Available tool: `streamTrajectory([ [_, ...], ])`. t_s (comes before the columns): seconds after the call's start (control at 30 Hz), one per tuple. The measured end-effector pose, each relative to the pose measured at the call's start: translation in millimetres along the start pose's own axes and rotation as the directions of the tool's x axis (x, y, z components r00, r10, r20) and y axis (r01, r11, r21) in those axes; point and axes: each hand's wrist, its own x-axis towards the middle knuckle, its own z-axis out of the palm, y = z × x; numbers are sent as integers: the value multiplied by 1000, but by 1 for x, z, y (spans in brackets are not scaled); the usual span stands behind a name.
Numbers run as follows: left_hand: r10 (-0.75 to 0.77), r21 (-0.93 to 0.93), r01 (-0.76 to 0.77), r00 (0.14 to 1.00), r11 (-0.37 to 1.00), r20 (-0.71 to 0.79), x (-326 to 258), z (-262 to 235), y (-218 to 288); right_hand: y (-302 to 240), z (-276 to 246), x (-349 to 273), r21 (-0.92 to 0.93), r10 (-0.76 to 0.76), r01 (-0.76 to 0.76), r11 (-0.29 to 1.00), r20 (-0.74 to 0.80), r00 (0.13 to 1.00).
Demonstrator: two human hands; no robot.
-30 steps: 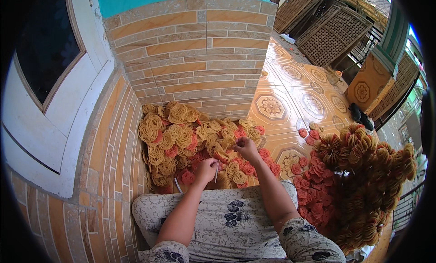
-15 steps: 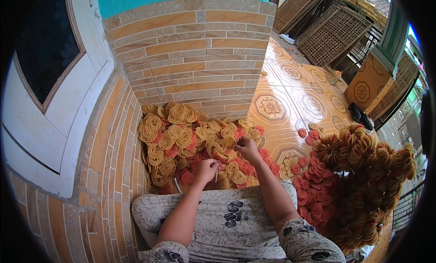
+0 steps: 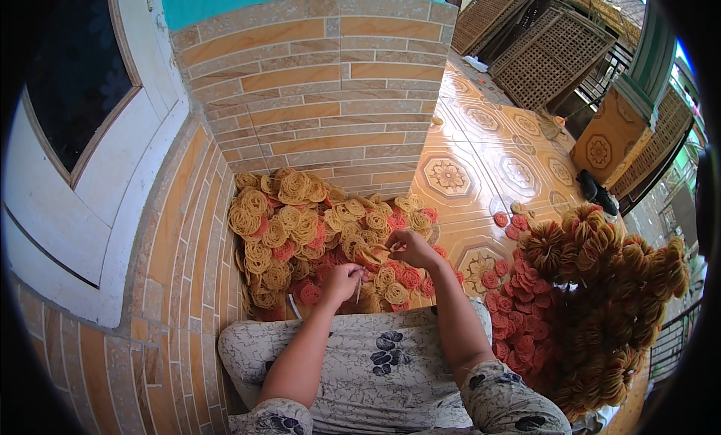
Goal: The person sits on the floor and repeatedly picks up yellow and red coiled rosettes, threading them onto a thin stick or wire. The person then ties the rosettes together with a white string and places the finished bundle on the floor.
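Note:
A heap of round yellow and red lacy crackers (image 3: 300, 232) lies on the floor in the corner of a tiled wall, just past my knees. My left hand (image 3: 342, 279) is closed around a thin white stick that points down beside the heap. My right hand (image 3: 409, 247) pinches a yellow cracker (image 3: 373, 253) at the heap's right side. My lap is covered by a grey cloth with a dark flower print (image 3: 375, 360).
To my right stands a large pile of bundled yellow crackers (image 3: 616, 285) with loose red ones (image 3: 518, 322) spread at its foot. A brick-patterned wall (image 3: 315, 97) rises ahead and at left. The patterned floor tiles (image 3: 488, 165) run toward lattice screens (image 3: 548, 52).
My right hand has shifted slightly with the yellow cracker in its fingers. The left hand stays where it was.

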Motion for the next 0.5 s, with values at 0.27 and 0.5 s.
streamTrajectory([
  [0.27,-7,186,0,999,983,37,-2,-2,4,-11,18,8,470,218,-145,871,-107,970],
  [0.5,218,74,-208,956,975,-195,5,-9,14,-37,28,3,421,-50,72,904,-62,997],
])
